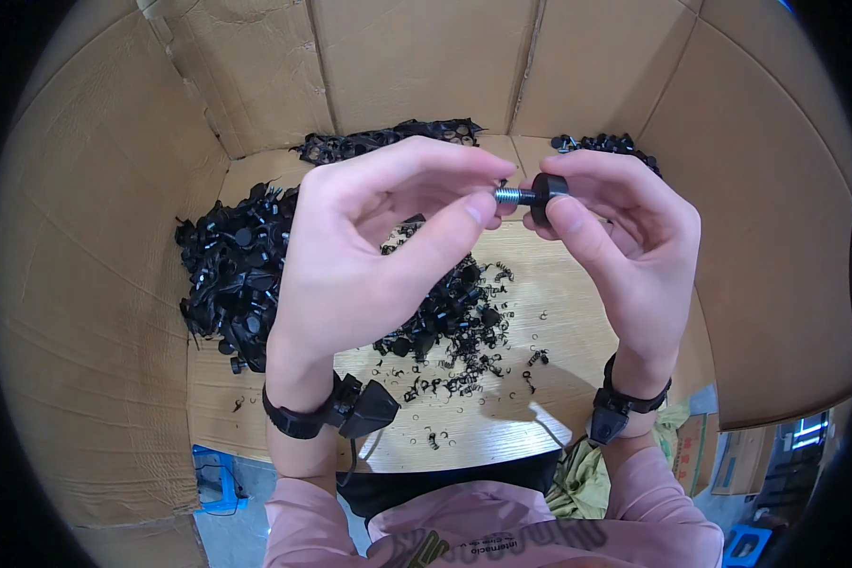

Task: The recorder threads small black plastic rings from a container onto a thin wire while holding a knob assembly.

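Note:
Above the table, a bolt with a thick round black head [549,188] lies level between my two hands, its silver thread pointing left. My right hand [634,222] is closed on the black head, with the thumb in front. At the threaded tip, my left hand [360,251] curls its thumb and fingers round the end, partly hiding it. Beneath the left hand spreads a loose pile of black parts [454,308], with small black curls and rings scattered toward the table's near edge. A larger heap of black-headed bolts and black scraps [241,265] stands at the left.
Tall cardboard walls [417,66] enclose the wooden table [577,322] at the back and sides. Black perforated strips [388,140] lie along the back wall. Another group of black-headed bolts [615,145] sits at the back right. Blue stools [216,481] stand on the floor below.

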Demonstrator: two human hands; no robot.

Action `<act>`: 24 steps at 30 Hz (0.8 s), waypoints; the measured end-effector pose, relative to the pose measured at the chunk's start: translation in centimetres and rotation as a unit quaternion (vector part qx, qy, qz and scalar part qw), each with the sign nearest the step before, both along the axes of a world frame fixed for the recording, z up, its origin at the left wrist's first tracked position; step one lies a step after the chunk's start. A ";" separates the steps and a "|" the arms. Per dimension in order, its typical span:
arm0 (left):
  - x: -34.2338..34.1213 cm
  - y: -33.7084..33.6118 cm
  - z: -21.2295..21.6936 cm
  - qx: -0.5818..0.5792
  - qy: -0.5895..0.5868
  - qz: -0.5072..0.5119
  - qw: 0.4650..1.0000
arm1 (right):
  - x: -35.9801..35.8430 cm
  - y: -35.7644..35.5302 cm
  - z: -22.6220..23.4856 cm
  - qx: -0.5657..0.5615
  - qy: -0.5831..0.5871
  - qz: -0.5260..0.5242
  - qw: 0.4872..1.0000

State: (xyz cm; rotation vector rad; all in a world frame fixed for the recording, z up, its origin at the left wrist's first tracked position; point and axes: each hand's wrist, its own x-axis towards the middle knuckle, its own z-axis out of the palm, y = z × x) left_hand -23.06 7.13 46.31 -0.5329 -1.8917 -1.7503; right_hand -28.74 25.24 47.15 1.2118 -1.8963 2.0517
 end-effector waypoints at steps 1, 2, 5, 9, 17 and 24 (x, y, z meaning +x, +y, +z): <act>0.0 0.0 0.0 0.001 -0.003 -0.020 1.000 | 0.0 0.0 0.1 0.000 0.001 -0.001 1.000; 0.0 0.1 0.1 0.001 -0.002 -0.020 1.000 | 0.1 0.0 0.1 -0.012 -0.019 -0.001 1.000; -0.1 0.3 0.0 0.033 -0.029 -0.014 0.999 | 0.1 -0.1 0.1 -0.018 -0.050 -0.005 0.999; 0.0 0.0 -0.2 0.011 -0.033 -0.009 0.999 | 0.1 -0.2 0.1 -0.010 -0.076 -0.002 0.997; -0.3 0.0 -0.3 0.008 -0.036 -0.030 0.999 | 0.0 0.1 0.0 0.009 -0.061 -0.001 0.998; -0.2 0.2 -0.3 0.039 -0.054 -0.029 0.997 | 0.0 0.1 -0.1 0.010 -0.060 0.008 0.998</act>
